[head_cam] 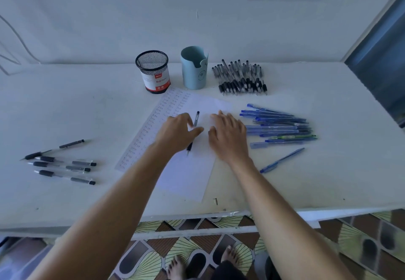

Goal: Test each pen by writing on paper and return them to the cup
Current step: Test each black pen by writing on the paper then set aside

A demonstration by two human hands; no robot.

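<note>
The left hand (175, 133) hides the middle of the black pen (196, 119); whether it grips is unclear. Writing on the paper (186, 176) seems too small to read.

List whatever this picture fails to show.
Head view:
- Pen: middle hidden by the left hand; whether it is held is unclear.
- Writing on the paper: too small to read.
- Blue cup: inside hidden by its own wall.
- Mesh cup label: small print blurred.
- Black pen pile: count unclear, pens overlap.
</note>
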